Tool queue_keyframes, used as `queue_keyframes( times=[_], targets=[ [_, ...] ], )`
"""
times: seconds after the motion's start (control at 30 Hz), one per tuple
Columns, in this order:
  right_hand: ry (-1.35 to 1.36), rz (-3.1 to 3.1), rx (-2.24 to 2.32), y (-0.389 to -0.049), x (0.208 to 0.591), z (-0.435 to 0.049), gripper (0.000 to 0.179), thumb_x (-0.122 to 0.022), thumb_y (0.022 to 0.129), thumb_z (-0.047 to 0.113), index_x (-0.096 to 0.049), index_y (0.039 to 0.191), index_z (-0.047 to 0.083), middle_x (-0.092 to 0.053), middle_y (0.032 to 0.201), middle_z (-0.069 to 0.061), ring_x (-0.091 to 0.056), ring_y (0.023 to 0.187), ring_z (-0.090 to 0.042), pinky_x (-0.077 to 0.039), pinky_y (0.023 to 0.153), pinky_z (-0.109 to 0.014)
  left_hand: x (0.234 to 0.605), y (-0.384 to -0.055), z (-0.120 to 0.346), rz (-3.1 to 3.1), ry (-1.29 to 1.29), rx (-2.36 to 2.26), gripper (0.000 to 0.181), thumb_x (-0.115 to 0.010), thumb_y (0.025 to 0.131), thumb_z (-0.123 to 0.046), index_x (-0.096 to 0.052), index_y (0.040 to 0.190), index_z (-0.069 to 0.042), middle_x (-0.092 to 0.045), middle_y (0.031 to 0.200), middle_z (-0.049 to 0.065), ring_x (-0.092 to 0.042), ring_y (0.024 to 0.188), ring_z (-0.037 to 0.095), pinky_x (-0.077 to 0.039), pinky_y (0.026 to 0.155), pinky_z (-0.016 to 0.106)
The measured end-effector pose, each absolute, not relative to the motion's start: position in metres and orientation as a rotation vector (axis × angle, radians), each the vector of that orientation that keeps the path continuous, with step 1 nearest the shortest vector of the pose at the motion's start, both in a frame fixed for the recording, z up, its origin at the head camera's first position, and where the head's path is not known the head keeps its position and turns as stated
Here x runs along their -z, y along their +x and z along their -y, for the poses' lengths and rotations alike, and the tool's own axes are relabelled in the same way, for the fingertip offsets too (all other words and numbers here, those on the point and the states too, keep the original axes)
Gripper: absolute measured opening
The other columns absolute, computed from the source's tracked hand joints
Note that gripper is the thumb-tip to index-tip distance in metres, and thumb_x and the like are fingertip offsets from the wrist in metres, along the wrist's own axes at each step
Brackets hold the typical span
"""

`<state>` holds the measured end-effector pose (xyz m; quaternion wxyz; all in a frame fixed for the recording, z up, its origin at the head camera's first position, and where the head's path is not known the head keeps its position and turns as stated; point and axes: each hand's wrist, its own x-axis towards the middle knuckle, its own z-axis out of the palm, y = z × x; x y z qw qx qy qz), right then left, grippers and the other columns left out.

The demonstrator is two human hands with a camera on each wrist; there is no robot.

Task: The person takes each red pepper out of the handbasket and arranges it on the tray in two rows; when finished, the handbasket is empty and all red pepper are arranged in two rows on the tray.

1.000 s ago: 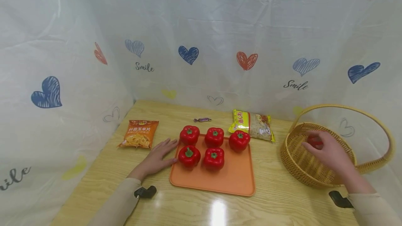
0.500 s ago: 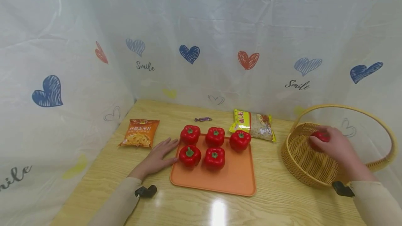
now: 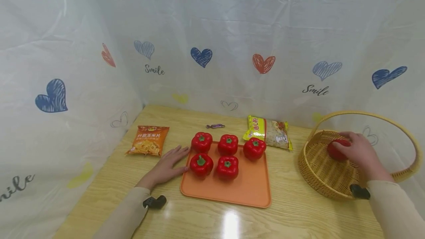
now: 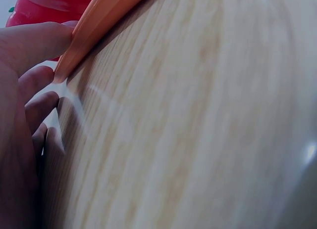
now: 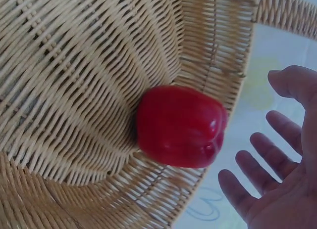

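A red bell pepper (image 3: pixel 337 151) lies on its side in the wicker basket (image 3: pixel 303 174), against the wall, as the right wrist view shows. Beside it, my right hand (image 5: pixel 277 164) has its fingers spread and apart from the pepper (image 5: pixel 178 126); in the head view this hand (image 3: pixel 362 154) overlaps the pepper's right side. My left hand (image 3: pixel 167 167) rests palm down at the left edge of the orange tray (image 3: pixel 229 194), its thumb on the rim. Several red bell peppers with green stems, one of them a front pepper (image 3: pixel 227 168), stand in two rows on the tray.
An orange snack bag (image 3: pixel 148 141) lies left of the tray. Behind the tray are a purple-wrapped candy (image 3: pixel 216 125) and a yellow and clear food packet (image 3: pixel 268 132). The basket's tall handle (image 3: pixel 362 113) arches over its far side. A patterned curtain (image 3: pixel 212 87) closes off the back.
My right hand has moved slightly right and down with the red bell pepper, which is now let go in the basket. The left hand has stayed at the tray's edge.
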<state>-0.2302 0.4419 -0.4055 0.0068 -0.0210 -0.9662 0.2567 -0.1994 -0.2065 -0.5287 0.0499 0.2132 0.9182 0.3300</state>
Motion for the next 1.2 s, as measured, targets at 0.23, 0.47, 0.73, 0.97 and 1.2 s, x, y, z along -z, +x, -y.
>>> queue_keyframes(
  times=[0.23, 0.47, 0.73, 0.97, 1.2],
  targets=[
    [-0.014, 3.093, -0.736, -0.239, 0.413, -0.452, 0.072, -0.060, 0.102, 0.036, -0.037, 0.142, -0.019, -0.034, 0.134, -0.049, -0.035, 0.120, -0.065, -0.032, 0.097, -0.078, 0.530, -0.200, 0.207, -2.802, 0.657, -1.000, 0.072, -0.063, 0.097, -0.050, -0.041, 0.158, -0.019, -0.034, 0.164, 0.001, -0.016, 0.155, 0.032, -0.012, 0.123, 0.060],
    [-0.040, 3.260, -0.778, -0.243, 0.416, -0.454, 0.089, -0.060, 0.101, 0.046, -0.022, 0.152, -0.015, -0.030, 0.138, -0.050, -0.039, 0.119, -0.065, -0.038, 0.095, -0.077, 0.531, -0.201, 0.207, -2.801, 0.659, -0.999, 0.072, -0.063, 0.097, -0.051, -0.041, 0.158, -0.019, -0.034, 0.164, 0.001, -0.016, 0.155, 0.032, -0.011, 0.123, 0.059],
    [-0.053, 3.232, -0.654, -0.243, 0.422, -0.457, 0.082, -0.059, 0.101, 0.043, -0.031, 0.143, -0.021, -0.023, 0.129, -0.051, -0.040, 0.109, -0.064, -0.041, 0.091, -0.075, 0.532, -0.201, 0.208, -2.803, 0.662, -0.993, 0.072, -0.063, 0.097, -0.050, -0.041, 0.158, -0.019, -0.034, 0.164, 0.000, -0.016, 0.155, 0.032, -0.012, 0.123, 0.060],
    [-0.107, 3.202, -0.648, -0.243, 0.429, -0.458, 0.077, -0.071, 0.094, 0.037, -0.040, 0.139, -0.017, -0.029, 0.120, -0.047, -0.046, 0.099, -0.058, -0.050, 0.082, -0.068, 0.531, -0.200, 0.208, -2.802, 0.660, -0.987, 0.072, -0.063, 0.097, -0.051, -0.040, 0.158, -0.019, -0.034, 0.164, 0.000, -0.016, 0.155, 0.032, -0.011, 0.123, 0.059],
    [0.006, 3.209, -0.529, -0.244, 0.430, -0.458, 0.066, -0.072, 0.091, 0.024, -0.044, 0.135, -0.017, -0.033, 0.124, -0.052, -0.045, 0.105, -0.063, -0.045, 0.085, -0.073, 0.530, -0.200, 0.207, -2.795, 0.652, -0.997, 0.072, -0.063, 0.097, -0.051, -0.040, 0.158, -0.020, -0.033, 0.165, 0.000, -0.016, 0.155, 0.032, -0.011, 0.123, 0.059]
  ],
)
